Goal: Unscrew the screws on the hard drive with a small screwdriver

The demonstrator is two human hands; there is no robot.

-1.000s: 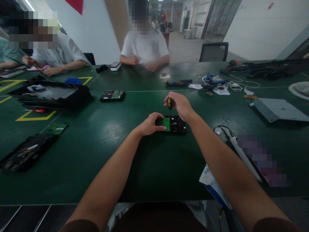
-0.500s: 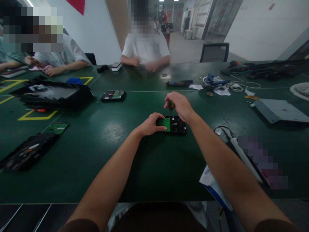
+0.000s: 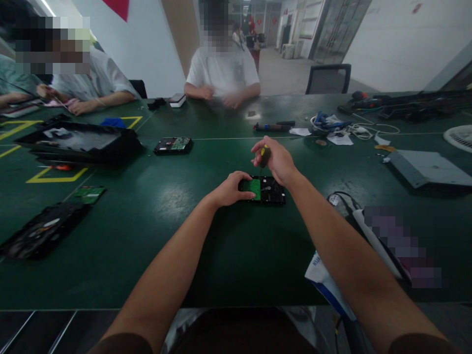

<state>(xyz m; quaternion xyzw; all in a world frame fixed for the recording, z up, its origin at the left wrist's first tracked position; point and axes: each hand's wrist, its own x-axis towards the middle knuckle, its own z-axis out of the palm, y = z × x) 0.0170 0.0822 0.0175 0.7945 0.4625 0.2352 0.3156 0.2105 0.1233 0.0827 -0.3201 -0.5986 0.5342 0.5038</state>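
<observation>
A black hard drive (image 3: 273, 191) with a green circuit board (image 3: 253, 188) on its left half lies flat on the green table. My left hand (image 3: 236, 189) grips the drive's left end, thumb on the near side of the board and fingers at the far edge. In my right hand (image 3: 277, 160) is a yellow-and-black screwdriver (image 3: 264, 156), held upright above the drive. Its shaft points down at the far edge, near the board's right border. Whether the tip sits in a screw is too small to tell.
Another hard drive (image 3: 173, 145) lies further left, beyond it a black tray (image 3: 84, 142). At the near left are a dark casing (image 3: 44, 231) and a loose board (image 3: 90, 194). A grey metal box (image 3: 429, 167) stands right. Two co-workers' hands (image 3: 236, 101) (image 3: 79, 106) rest across the table.
The fingers of my right hand have shifted on the screwdriver, and more of its yellow-and-black handle shows. My left hand and the hard drive have stayed in place.
</observation>
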